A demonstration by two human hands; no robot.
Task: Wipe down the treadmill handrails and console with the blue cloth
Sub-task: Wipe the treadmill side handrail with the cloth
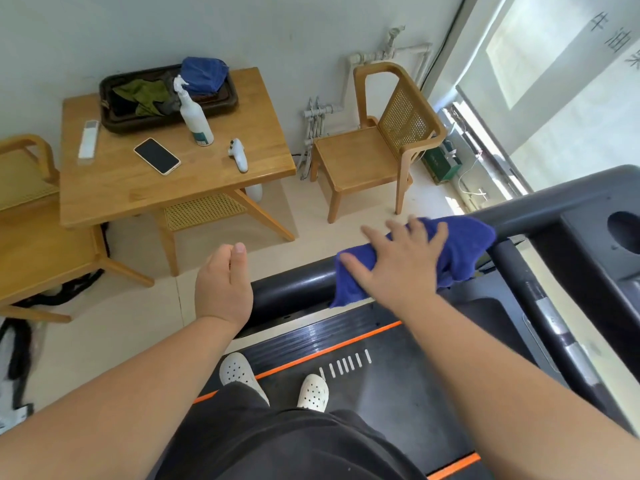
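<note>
Fingers (398, 230) of the right hand (401, 268) are spread flat on the blue cloth (467, 244), the left hand (223, 285) loosely curled, empty; ungripped, the cloth may be pushed off the handrail (294, 289).

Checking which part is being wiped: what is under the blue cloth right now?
The blue cloth lies draped over the black handrail, pressed flat by the right hand. The rail stretch beneath it is covered, so whether it is clean cannot be seen.

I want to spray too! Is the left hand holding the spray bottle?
No, the left hand holds nothing, and the bottle stands on the table.
</note>
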